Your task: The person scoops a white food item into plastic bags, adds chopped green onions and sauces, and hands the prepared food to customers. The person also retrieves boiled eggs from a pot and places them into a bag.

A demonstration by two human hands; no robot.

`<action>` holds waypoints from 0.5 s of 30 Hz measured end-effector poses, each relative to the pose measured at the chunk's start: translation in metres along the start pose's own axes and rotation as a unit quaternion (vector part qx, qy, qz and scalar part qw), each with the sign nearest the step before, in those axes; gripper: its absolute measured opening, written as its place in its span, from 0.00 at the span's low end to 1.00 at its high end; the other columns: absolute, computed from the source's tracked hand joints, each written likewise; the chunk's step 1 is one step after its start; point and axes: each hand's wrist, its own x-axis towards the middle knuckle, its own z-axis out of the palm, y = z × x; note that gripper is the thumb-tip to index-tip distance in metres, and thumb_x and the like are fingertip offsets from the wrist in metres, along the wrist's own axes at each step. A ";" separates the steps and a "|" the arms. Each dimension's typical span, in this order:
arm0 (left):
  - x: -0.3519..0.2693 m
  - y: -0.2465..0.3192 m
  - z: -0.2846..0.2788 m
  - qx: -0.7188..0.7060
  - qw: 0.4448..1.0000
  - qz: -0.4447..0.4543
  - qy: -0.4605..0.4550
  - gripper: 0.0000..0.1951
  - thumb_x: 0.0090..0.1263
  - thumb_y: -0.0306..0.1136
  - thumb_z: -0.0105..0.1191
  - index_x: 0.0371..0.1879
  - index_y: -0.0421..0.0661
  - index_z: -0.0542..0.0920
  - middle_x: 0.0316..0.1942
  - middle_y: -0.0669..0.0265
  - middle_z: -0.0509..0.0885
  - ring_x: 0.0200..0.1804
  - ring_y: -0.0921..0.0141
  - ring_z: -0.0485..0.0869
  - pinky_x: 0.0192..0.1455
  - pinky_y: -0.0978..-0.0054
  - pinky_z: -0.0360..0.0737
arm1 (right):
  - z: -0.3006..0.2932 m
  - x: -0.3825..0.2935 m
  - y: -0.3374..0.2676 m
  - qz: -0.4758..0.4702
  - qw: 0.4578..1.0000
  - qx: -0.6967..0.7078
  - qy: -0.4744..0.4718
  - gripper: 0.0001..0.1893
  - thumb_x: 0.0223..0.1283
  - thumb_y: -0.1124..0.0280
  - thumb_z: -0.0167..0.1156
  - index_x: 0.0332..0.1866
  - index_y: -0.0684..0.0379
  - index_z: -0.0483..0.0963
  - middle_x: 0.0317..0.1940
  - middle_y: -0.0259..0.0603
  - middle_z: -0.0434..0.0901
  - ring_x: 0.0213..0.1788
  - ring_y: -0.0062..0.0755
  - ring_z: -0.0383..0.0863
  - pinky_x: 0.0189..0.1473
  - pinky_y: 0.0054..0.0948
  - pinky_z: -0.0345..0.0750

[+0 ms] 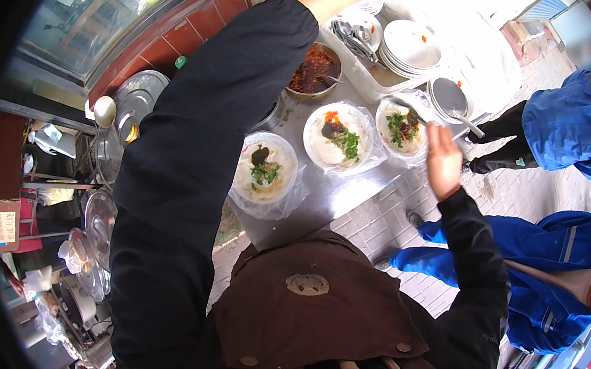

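Observation:
My left hand is out of view; its bare forearm leaves the picture at the top. My right hand [443, 158] has its fingers extended beside the rim of a bag-lined bowl [382, 123] holding chopped greens and dark sauce; whether it grips the plastic is hidden. Nearer the middle is a white bowl [312, 149] of pale soft food with orange, dark and green toppings. Another bag-lined bowl [286, 183], with greens and a dark green paste, stands at the table's near end. Behind them a metal basin [304, 95] holds red chili sauce and a spoon.
The metal table [321, 192] carries a plastic bin [384, 90] with stacked white plates [413, 46] and spoons. A ladle [467, 122] lies over more stacked dishes. Two people in blue jackets [568, 123] stand on the paving at right. Metal lids [100, 219] and a tiled ledge are at left.

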 end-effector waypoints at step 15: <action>0.005 -0.007 0.004 -0.027 0.995 -0.097 0.015 0.22 0.62 0.30 0.62 0.57 0.46 0.77 0.45 0.48 0.80 0.51 0.46 0.80 0.52 0.50 0.77 | 0.083 0.214 -0.020 -0.057 0.993 -0.101 -0.023 0.06 0.56 0.74 0.62 0.35 0.58 0.85 0.41 0.45 0.83 0.56 0.43 0.78 0.48 0.41 0.82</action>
